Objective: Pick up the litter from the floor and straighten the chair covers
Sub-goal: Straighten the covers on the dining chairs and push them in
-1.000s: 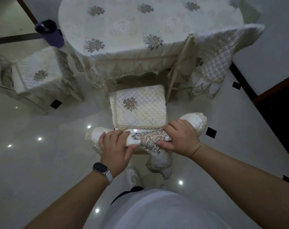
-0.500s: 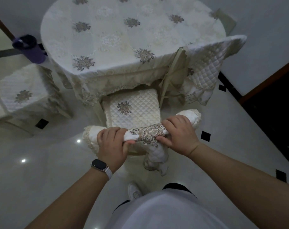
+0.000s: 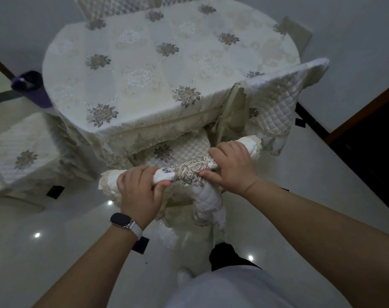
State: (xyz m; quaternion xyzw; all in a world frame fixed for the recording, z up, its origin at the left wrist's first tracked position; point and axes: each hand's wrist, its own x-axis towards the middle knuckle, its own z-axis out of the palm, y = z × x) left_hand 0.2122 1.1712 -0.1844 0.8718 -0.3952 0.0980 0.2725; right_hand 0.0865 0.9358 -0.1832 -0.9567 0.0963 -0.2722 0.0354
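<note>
A cream quilted chair cover (image 3: 190,173) with a grey flower embroidery wraps the top rail of the chair in front of me. My left hand (image 3: 140,192) grips the rail's left part, fingers curled over the cover. My right hand (image 3: 231,168) grips the right part, thumb under the fabric. The cover's quilted back flap (image 3: 210,205) hangs down bunched between my hands. The chair's quilted seat (image 3: 180,152) sits partly under the table edge. No litter shows on the floor.
A round table with an embroidered cloth (image 3: 158,70) stands just ahead. A second covered chair (image 3: 275,107) is at the right, a covered stool-like chair (image 3: 22,156) at the left, another chair back (image 3: 113,7) beyond the table. A purple bin (image 3: 31,87) stands far left.
The chair has slid forward so its seat now lies partly under the tablecloth. Both hands keep the same grip on the covered top rail.
</note>
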